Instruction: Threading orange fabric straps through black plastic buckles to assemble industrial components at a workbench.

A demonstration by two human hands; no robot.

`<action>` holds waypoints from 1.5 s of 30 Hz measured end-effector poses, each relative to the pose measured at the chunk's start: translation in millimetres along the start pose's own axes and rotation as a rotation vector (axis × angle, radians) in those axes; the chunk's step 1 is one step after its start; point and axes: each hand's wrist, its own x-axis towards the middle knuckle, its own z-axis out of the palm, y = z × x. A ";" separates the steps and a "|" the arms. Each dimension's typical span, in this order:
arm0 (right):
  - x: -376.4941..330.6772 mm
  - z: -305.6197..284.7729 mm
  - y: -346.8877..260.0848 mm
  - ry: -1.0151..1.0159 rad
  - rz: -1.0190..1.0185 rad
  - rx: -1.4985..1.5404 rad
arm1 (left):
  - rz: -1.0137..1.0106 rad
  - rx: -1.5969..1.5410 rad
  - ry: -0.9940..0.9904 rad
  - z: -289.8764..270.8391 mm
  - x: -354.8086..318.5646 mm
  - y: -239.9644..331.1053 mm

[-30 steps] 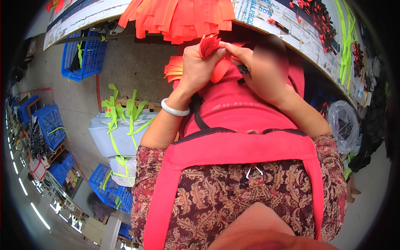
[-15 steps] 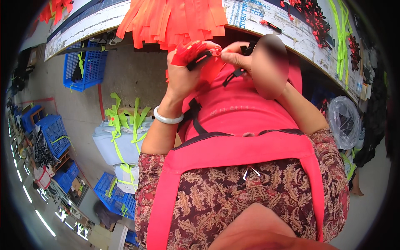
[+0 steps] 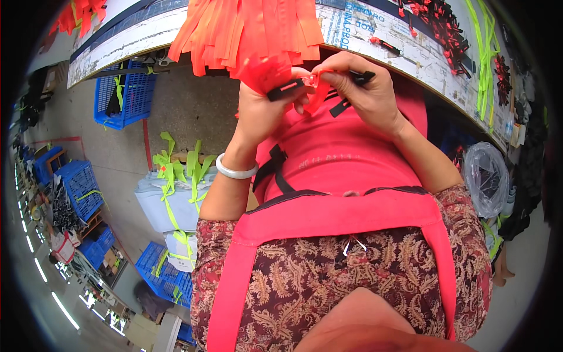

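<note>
My left hand (image 3: 256, 114), with a pale bangle at the wrist, is closed round a bundled orange-red webbing strap (image 3: 267, 73). A black piece with a slot (image 3: 285, 90), perhaps a buckle, juts out beside its fingers. Close on the right, my right hand (image 3: 375, 100) is closed in a pinch on the end of the orange strap. Black strap pieces (image 3: 340, 107) stick out between and below its fingers. Both hands meet in front of my pink apron (image 3: 334, 152), just off the table edge. The fingertips partly hide where the pieces join.
Many orange straps (image 3: 252, 29) hang over the front edge of the white worktable (image 3: 334, 23). Black-and-red pieces (image 3: 440, 29) are heaped at its right, beside yellow-green straps (image 3: 484, 53). Blue crates (image 3: 124, 97) and a pale bundle (image 3: 161, 202) stand on the floor at left.
My right hand has turned and its fingers now bend over the orange strap's end. The black pieces have shifted with the hands. My left hand keeps its hold.
</note>
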 end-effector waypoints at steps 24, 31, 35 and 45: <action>4.8 -9.6 -19.8 -0.185 0.444 0.091 | -0.274 -0.275 0.012 -8.3 -2.1 2.9; 0.0 -4.3 -16.3 -0.144 0.472 0.135 | -0.282 -0.265 0.042 -8.4 -1.8 3.2; -1.2 -1.8 -5.9 -0.143 0.373 0.115 | -0.305 -0.347 0.039 -10.4 -3.0 0.4; -1.6 -1.1 -4.1 -0.159 0.374 0.028 | -0.312 -0.340 -0.014 -12.8 -4.0 -0.4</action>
